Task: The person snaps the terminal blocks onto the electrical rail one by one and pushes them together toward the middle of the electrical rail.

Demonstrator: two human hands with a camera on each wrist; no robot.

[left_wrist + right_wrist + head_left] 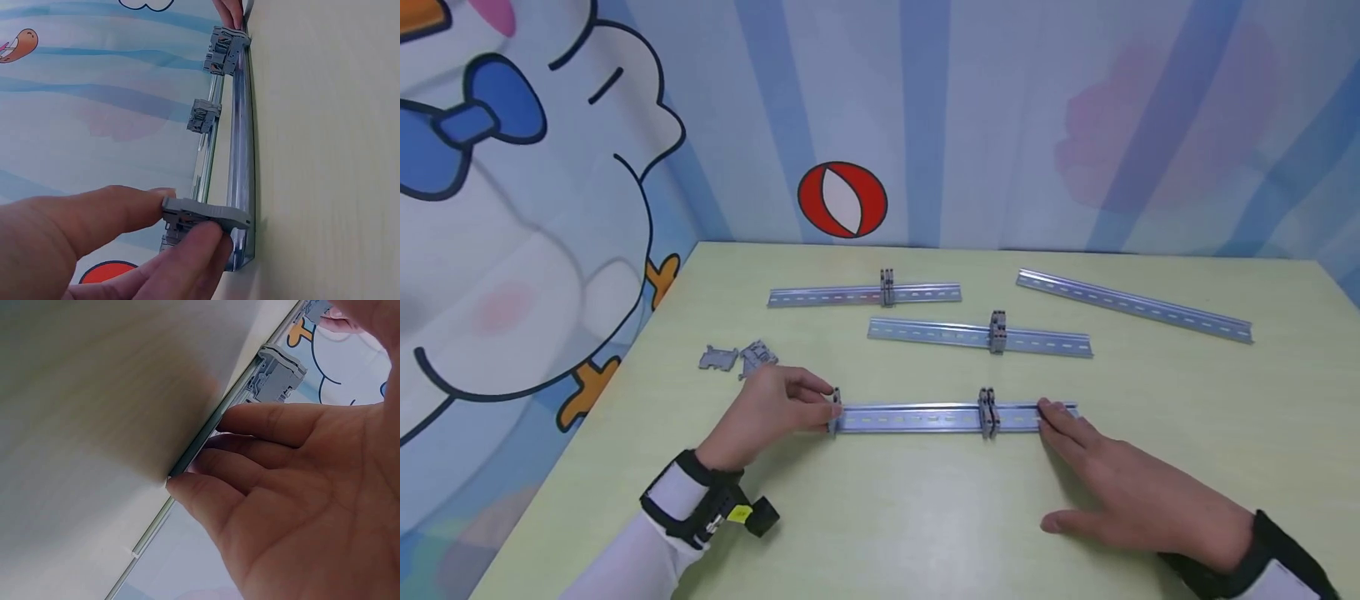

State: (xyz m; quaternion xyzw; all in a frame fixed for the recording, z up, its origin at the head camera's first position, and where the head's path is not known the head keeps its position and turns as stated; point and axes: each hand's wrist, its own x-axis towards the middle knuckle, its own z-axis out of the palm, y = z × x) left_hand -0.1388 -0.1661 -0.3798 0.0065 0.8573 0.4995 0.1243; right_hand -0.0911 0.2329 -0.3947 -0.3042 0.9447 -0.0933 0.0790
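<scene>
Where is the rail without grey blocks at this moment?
In the head view, the bare rail lies at the upper right of the table, beyond the right hand.

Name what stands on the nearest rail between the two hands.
Head view: two grey terminal blocks stand on the slotted DIN rail there, nearer the right hand than the left hand.

Behind the left fingers (808,410), a black wrist strap (698,470) frames a white panel (676,492); a small black block (763,517) juts from its inner side, beside a yellow label (740,513); farther back is a white sleeve (625,557); behind the right fingers (1067,433), another black strap (1231,578) borders a pale patch (1277,585).
</scene>
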